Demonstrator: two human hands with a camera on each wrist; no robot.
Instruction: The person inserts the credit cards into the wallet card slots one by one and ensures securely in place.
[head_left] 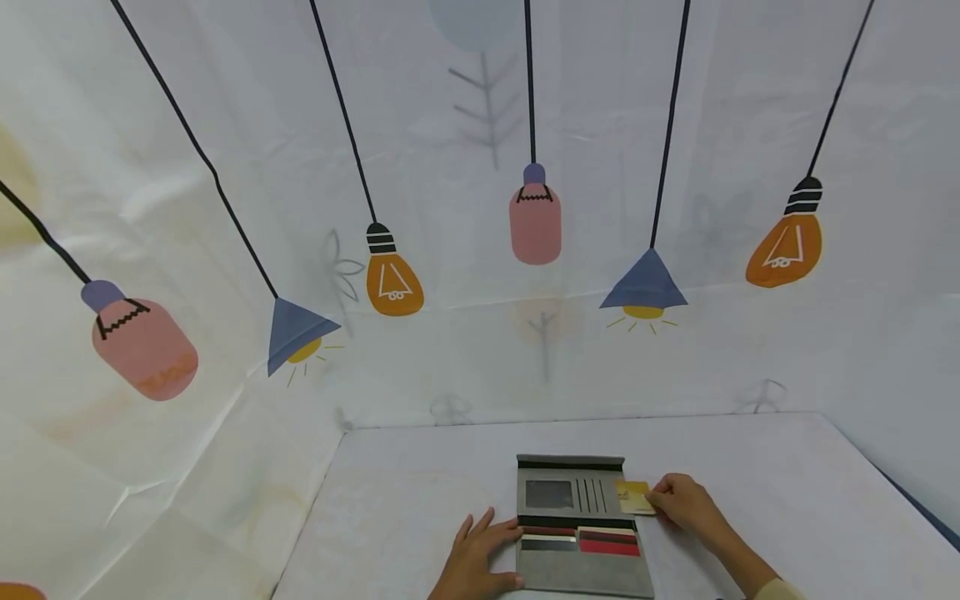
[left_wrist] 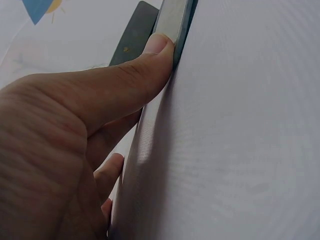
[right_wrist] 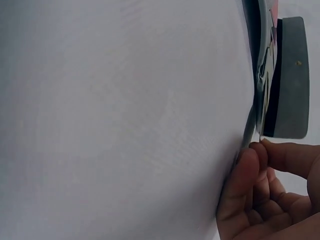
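A grey wallet [head_left: 585, 572] lies unfolded on the white table, with several cards in its lower slots and a dark window [head_left: 549, 494] in its upper panel. My right hand [head_left: 686, 507] pinches a gold card [head_left: 634, 497] by its outer end; the card's other end overlaps the right edge of the upper panel. In the right wrist view, thumb and forefinger of the right hand [right_wrist: 265, 185] meet beside the wallet [right_wrist: 294, 75]. My left hand [head_left: 474, 557] rests at the wallet's left side with spread fingers. Its thumb [left_wrist: 157, 47] presses on the wallet's edge in the left wrist view.
Red cards [head_left: 609, 543] and a dark-and-white card [head_left: 549, 543] show in the lower slots. The white table [head_left: 420, 467] meets a sheet wall [head_left: 465, 358] printed with hanging lamps at the back and left. The table's right edge [head_left: 918, 504] runs diagonally.
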